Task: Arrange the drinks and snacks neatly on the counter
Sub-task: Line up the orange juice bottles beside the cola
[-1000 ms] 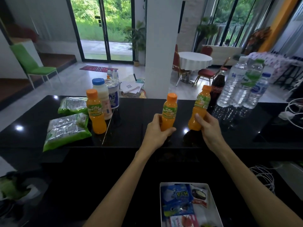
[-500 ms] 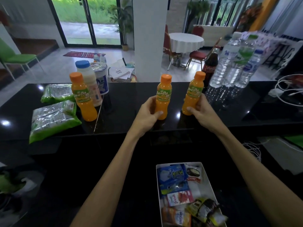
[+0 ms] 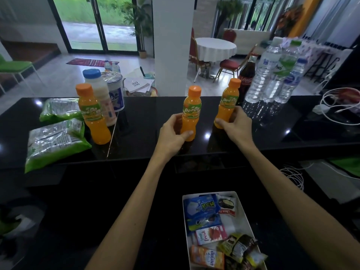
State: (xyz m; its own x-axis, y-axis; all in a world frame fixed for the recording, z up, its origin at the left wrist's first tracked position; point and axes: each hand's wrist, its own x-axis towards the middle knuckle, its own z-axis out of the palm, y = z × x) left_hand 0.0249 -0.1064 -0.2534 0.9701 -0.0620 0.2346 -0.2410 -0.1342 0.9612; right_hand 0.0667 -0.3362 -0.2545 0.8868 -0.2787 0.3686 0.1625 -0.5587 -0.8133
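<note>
Two orange juice bottles stand mid-counter on the black counter point(image 3: 148, 117). My left hand point(image 3: 173, 133) grips the lower part of the middle juice bottle point(image 3: 191, 108). My right hand point(image 3: 236, 126) grips the base of the right juice bottle point(image 3: 229, 100), which leans slightly right. A third juice bottle point(image 3: 91, 114) stands at the left beside a milk bottle with a blue cap point(image 3: 101, 94) and a white tub point(image 3: 116, 92). Two green snack bags point(image 3: 54, 139) lie at the far left.
A cola bottle point(image 3: 247, 75) and three water bottles point(image 3: 272, 75) stand at the back right. White cables and a charger point(image 3: 335, 108) lie at the right edge. A white tray point(image 3: 241, 223) of several snack packets sits on the lower surface near me.
Both hands have kept their hold on the two juice bottles. The right bottle has come more upright and closer to the counter. The view has tilted downward, showing more of the tray.
</note>
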